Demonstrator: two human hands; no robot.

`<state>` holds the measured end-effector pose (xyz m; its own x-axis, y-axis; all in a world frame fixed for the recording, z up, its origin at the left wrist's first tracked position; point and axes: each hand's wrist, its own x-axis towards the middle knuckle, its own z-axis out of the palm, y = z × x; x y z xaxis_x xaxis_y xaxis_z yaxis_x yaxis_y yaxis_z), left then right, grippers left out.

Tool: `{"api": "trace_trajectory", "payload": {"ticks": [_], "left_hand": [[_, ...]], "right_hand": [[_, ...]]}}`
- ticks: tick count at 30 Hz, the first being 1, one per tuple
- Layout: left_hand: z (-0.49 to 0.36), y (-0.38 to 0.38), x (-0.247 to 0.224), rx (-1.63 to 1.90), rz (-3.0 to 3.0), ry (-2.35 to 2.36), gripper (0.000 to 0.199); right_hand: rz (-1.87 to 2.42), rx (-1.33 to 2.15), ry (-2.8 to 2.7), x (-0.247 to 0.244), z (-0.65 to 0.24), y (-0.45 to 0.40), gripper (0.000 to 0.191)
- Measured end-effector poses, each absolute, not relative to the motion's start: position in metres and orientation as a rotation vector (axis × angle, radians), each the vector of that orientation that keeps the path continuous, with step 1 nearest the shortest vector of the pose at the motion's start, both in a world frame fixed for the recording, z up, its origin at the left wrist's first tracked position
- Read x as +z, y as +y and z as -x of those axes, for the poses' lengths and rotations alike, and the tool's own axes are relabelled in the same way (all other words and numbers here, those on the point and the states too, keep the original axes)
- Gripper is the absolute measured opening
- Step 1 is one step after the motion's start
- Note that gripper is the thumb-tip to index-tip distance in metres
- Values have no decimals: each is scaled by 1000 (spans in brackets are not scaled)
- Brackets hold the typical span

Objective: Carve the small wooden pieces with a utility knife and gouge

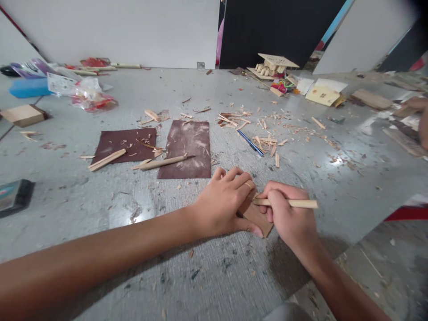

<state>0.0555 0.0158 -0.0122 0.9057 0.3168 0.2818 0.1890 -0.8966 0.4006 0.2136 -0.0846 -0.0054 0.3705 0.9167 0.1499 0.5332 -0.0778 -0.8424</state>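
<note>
— What's the biggest thing here?
— The grey floor (100,214), mottled and dusty. On it lie two dark brown sandpaper sheets (187,149), matte and rectangular, powdered with pale dust.
— And the hands?
— The left hand (224,203) presses flat on a small tan sandpaper piece (259,218) near the person. The right hand (287,218) is closed around a thin, pale wooden stick (294,203), its tip touching that piece.
— Smaller?
— A blue pen (250,142) among curled wood shavings (264,122). No writing is legible.
</note>
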Motion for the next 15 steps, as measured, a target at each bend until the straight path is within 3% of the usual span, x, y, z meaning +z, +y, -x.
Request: {"api": "trace_trajectory", "payload": {"ticks": [15], "left_hand": [[-56,7,-9,459,-2760,482,85]], "right_hand": [[1742,471,-1285,-3,-214,-92,30]]}}
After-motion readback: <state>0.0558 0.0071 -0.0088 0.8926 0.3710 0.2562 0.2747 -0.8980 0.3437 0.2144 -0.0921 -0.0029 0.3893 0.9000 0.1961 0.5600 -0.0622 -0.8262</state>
